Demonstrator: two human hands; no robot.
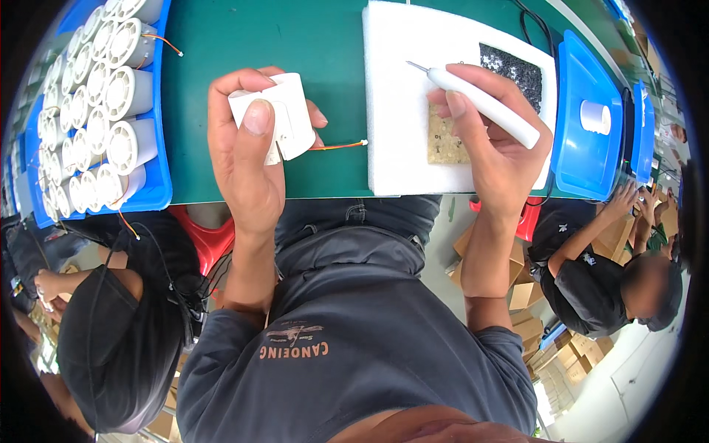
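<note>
My left hand (244, 159) is closed around a white plastic housing (294, 111), thumb pressed on its face. An orange-red wire (338, 146) with a small white plug trails from the housing to the right. In my right hand (513, 144) is a white pen-shaped screwdriver (487, 109), gripped between thumb and fingers. Its thin metal bit points up and left, apart from the housing. The right hand hovers over a white foam board (391, 96). Small black screws (509, 70) lie in the board's far part, beside a yellowish speckled pad (445, 144) partly hidden by my hand.
At the left, a blue tray (164, 111) holds many white cylindrical units (122, 94), some with wires. A blue bin (580, 66) with one white cylinder (595, 118) stands on the right. A black cable (543, 22) runs behind the foam. Co-workers sit on both sides.
</note>
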